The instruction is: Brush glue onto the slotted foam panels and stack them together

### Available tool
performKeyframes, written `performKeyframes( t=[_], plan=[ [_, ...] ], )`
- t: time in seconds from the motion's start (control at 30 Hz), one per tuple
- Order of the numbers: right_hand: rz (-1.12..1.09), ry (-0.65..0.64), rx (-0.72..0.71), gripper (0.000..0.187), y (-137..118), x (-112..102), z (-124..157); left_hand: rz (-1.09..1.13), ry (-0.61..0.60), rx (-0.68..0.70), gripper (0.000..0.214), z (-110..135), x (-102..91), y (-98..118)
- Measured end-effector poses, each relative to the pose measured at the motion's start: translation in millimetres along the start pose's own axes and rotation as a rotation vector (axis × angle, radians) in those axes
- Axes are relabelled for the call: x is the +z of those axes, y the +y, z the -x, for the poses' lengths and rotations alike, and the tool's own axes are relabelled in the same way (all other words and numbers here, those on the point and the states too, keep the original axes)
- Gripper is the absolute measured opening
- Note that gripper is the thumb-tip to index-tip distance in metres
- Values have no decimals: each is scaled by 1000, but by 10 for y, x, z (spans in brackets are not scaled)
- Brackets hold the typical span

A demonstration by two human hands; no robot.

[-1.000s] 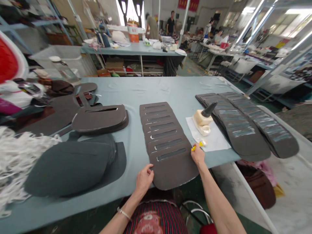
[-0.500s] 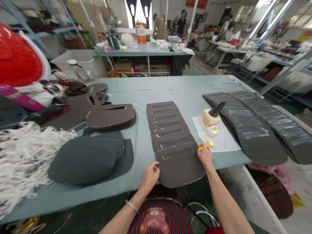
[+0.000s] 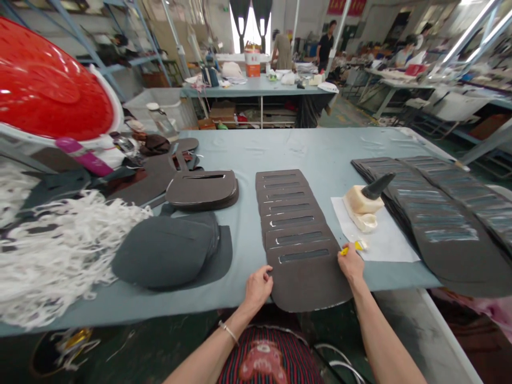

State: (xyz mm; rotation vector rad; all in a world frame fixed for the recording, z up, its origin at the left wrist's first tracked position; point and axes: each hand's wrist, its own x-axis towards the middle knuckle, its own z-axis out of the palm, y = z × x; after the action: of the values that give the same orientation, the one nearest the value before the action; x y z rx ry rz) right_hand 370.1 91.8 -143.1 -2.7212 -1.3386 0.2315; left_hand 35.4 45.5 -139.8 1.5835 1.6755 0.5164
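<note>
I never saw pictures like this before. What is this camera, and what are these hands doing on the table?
One camera worn on a person's head took these pictures, looking down at their two bare hands. The left hand rests at the edge of a fanned row of dark slotted panels. The right hand touches a small yellow item; I cannot tell if it is held. Nearby, a cream bottle sits tilted on white paper, on a grey-blue table.

Blue-grey table [image 3: 304, 149] | fanned slotted dark panels [image 3: 294, 224] | white paper sheet [image 3: 384, 240] | stacked dark panels [image 3: 440, 229]
</note>
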Motion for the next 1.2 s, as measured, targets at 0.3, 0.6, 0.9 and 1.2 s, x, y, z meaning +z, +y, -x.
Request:
performKeyframes(
  t=[0.3, 0.6, 0.9, 1.2],
  plan=[
    [1, -16, 18, 27, -6, -8, -15, 24, -36, 34, 30, -15, -25, -8],
    [3, 1, 12, 25, -18, -14, 6, -94, -53, 46, 31, -7, -19, 51],
    [22, 75, -93, 25, -51, 0, 72, -347, 69, 198, 36, 116, 57, 51],
    [-52, 254, -131, 33, -20, -179, 95, -183, 144, 383, 34, 124, -66, -40]
  ],
)
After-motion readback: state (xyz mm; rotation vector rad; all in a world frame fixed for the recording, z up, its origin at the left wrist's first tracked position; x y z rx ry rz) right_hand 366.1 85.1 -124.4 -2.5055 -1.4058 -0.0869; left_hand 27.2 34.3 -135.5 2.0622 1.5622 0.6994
